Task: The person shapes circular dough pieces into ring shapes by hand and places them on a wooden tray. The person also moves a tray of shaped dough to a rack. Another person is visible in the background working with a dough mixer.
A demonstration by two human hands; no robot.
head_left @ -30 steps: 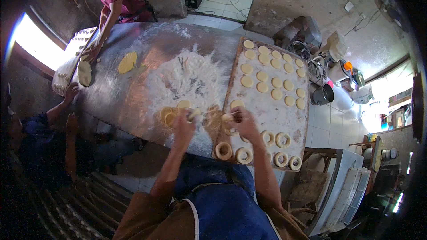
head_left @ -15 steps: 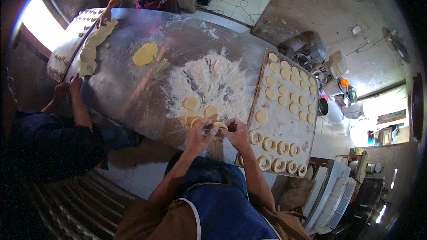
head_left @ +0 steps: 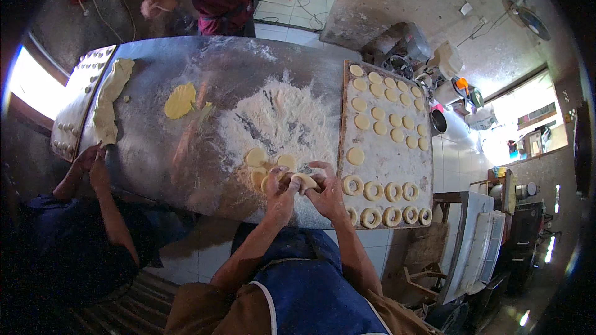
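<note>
Dough [head_left: 305, 181] btwn L/R fingers [head_left: 293, 185], apart 1s ago.

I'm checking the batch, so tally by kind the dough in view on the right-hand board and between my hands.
Flat dough discs: 21
Dough rings: 9, one partly hidden
Dough piece between left hand and right hand: 1
Total: 31

Glossy metal tabletop [head_left: 155, 142], smooth matt dough [head_left: 305, 181], rough wall [head_left: 397, 1]

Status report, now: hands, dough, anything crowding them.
Left hand, right hand: both gripping one dough piece. Flat dough discs close by left hand.
</note>
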